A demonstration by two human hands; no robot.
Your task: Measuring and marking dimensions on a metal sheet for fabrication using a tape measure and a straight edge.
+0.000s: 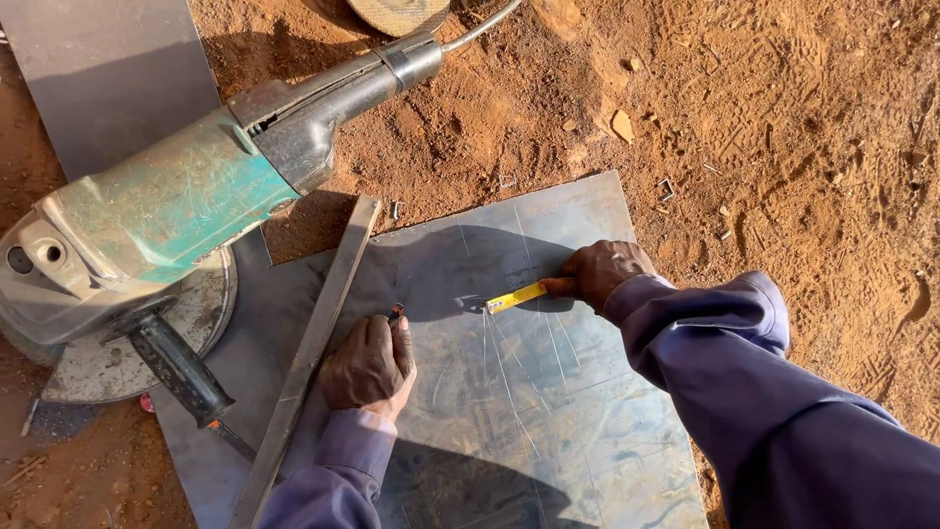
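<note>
Right hand (605, 272) gripping a yellow tape measure (516, 297) whose long axis is running toward 8 o'clock across the steel sheet (548, 431), left hand (370, 362) lying nearer its tip, pinching a small marker (396, 314)

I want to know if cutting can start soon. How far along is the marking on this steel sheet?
Several scribed lines already cross the steel sheet. The right hand holds a yellow tape blade; the left hand pinches a marker. The angle grinder lies idle; no cut shows.

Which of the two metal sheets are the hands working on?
The scratched sheet lying on the dirt at centre, under both hands: left hand, right hand holding a yellow tape. The other sheet, top left, is untouched.
</note>
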